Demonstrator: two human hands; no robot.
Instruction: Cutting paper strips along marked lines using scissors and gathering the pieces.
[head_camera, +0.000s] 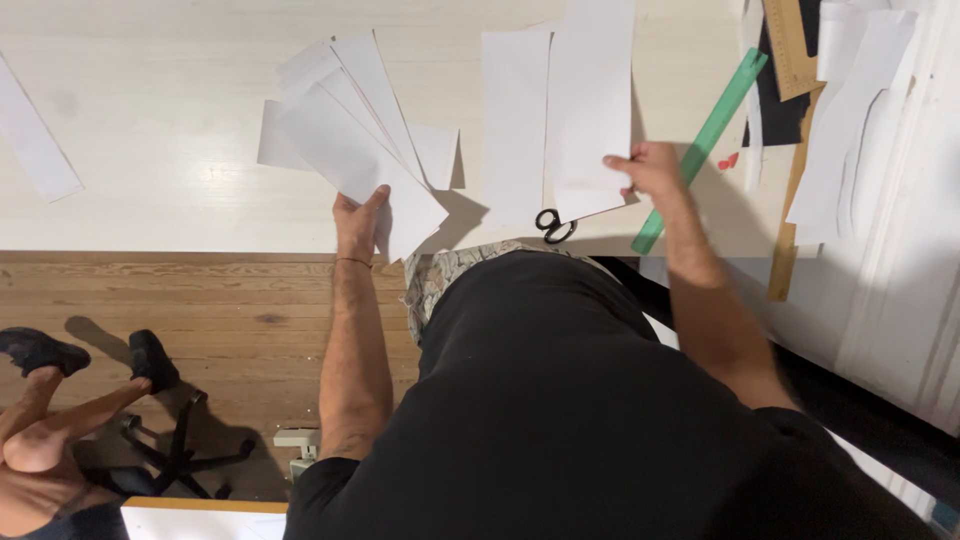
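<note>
A fanned stack of white paper strips (350, 130) lies near the front edge of the pale table (150, 150), its lower end pinched in the left hand (358, 218), thumb on top and fingers beneath. The rest of the fan spreads up and away from that grip toward the table's middle. To the right, a tall white sheet (590, 100) stands over other white sheets (515, 120); the right hand (650, 168) is closed on its lower right edge, close to the front edge of the table. Black-handled scissors (553, 225) lie between the two hands, right at the front edge. A green ruler (705, 145) runs diagonally just beside the right hand. Wooden rulers (790, 45) and more paper cuttings (850, 110) crowd the table's right end, and a lone strip (35, 140) lies at the left edge. Below the table is a wooden plank floor (200, 300), with a black chair base (175, 440) and another person's feet in black shoes (40, 350).
</note>
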